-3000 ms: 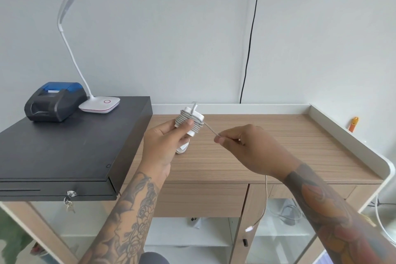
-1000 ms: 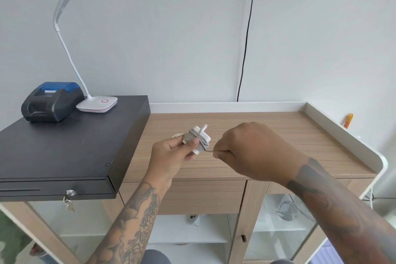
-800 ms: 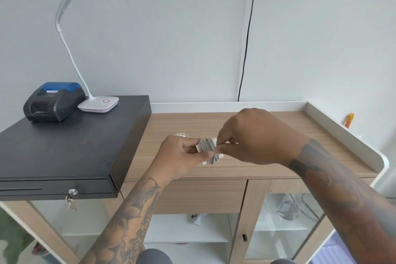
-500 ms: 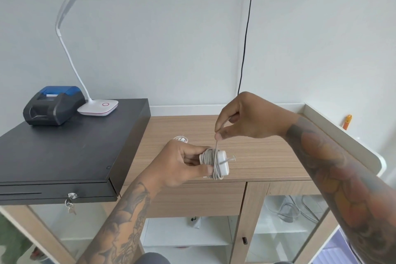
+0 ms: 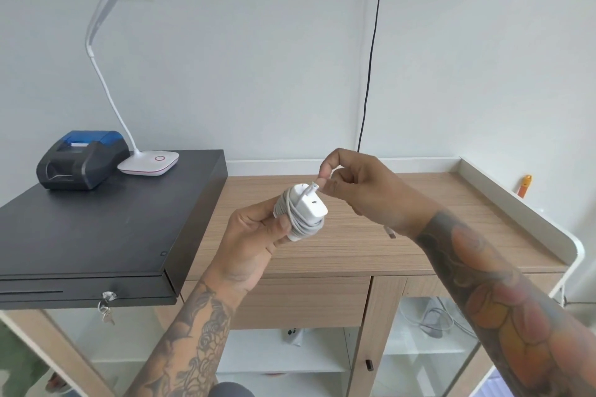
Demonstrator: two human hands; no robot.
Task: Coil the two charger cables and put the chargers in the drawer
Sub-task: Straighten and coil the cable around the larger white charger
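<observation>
A white charger block [image 5: 309,209] with its white cable wound tightly around it is held above the wooden counter [image 5: 354,235]. My left hand [image 5: 254,232] grips the block from the left and below. My right hand [image 5: 358,187] pinches the cable's free end, with its small connector [image 5: 312,187], just above the block's top corner. A small metal-tipped piece [image 5: 391,232] shows on the counter under my right wrist. The closed wooden drawer front [image 5: 309,303] sits below the counter's edge. A second charger is not visible on the counter.
A black cash drawer box [image 5: 96,229] with keys [image 5: 106,306] stands at the left, carrying a receipt printer [image 5: 82,159] and a white desk lamp [image 5: 148,163]. An orange object [image 5: 525,185] lies on the right ledge. Glass-door shelves below hold loose cables [image 5: 432,319].
The dangling cable has been wound fully onto the block. The block is turned so its port face shows, and my right hand has come down to hold the cable end at the block's top.
</observation>
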